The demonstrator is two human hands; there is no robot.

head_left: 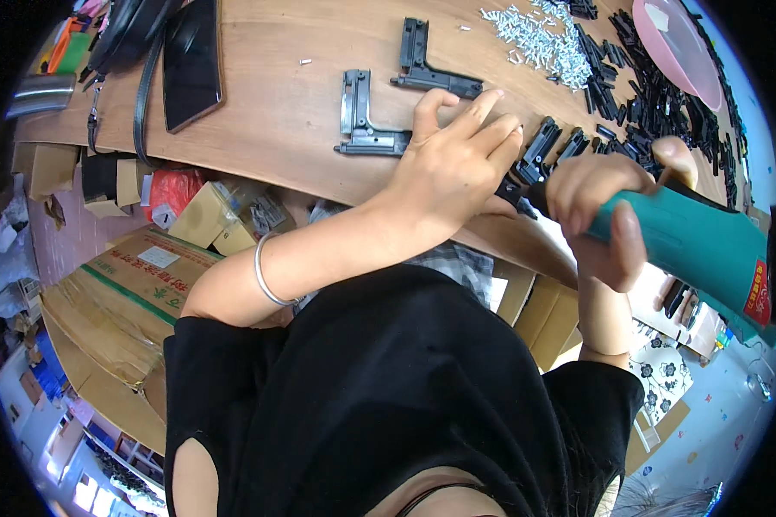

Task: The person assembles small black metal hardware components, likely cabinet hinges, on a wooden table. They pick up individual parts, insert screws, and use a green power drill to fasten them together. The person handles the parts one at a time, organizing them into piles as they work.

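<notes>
My right hand (599, 207) is wrapped around a teal electric screwdriver (685, 246), tilted with its black nose toward my left hand (461, 155). My left hand lies palm down at the table's near edge, with its outer fingers spread. Its thumb and nearer fingers close on a dark plastic part (509, 190), mostly hidden under the hand, by the screwdriver's nose. Left of that hand lies an L-shaped black plastic piece (355, 108), and another L-shaped piece (415, 52) sits beyond it. More black pieces (539, 148) lie between my hands.
On the wooden table (267, 112) are a pile of small silvery screws (543, 43), a heap of black parts (651, 121), a pink basin (681, 47) and a dark flat phone-like slab (193, 65). Below the edge at left stand cardboard boxes (121, 284) and a red bag (174, 196).
</notes>
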